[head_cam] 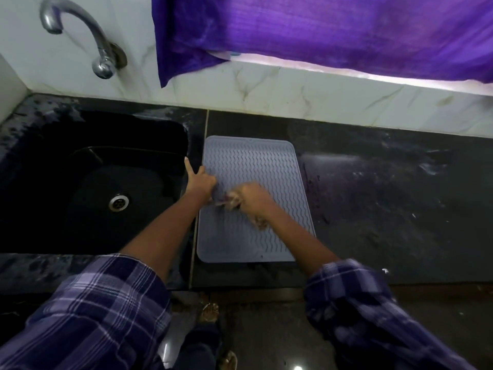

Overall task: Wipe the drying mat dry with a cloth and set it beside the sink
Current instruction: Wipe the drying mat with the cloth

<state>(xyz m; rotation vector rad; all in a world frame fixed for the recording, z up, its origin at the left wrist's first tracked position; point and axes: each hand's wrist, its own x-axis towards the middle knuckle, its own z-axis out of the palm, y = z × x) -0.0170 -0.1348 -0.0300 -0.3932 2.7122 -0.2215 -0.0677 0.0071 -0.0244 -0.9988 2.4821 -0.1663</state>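
Note:
A grey ribbed drying mat (256, 166) lies flat on the dark counter just right of the black sink (93, 182). My right hand (252, 194) grips a crumpled pale cloth (233, 202) and holds it against the middle of the mat; the hand is motion-blurred. At the mat's left edge rests my left hand (198, 180), thumb stretched toward the sink, fingers bent down onto the mat's border.
A chrome tap (101, 57) sticks out of the white marble wall above the sink. The black counter (386, 198) runs on to the right of the mat. A purple curtain (320, 30) hangs over the window ledge. Feet and floor show below.

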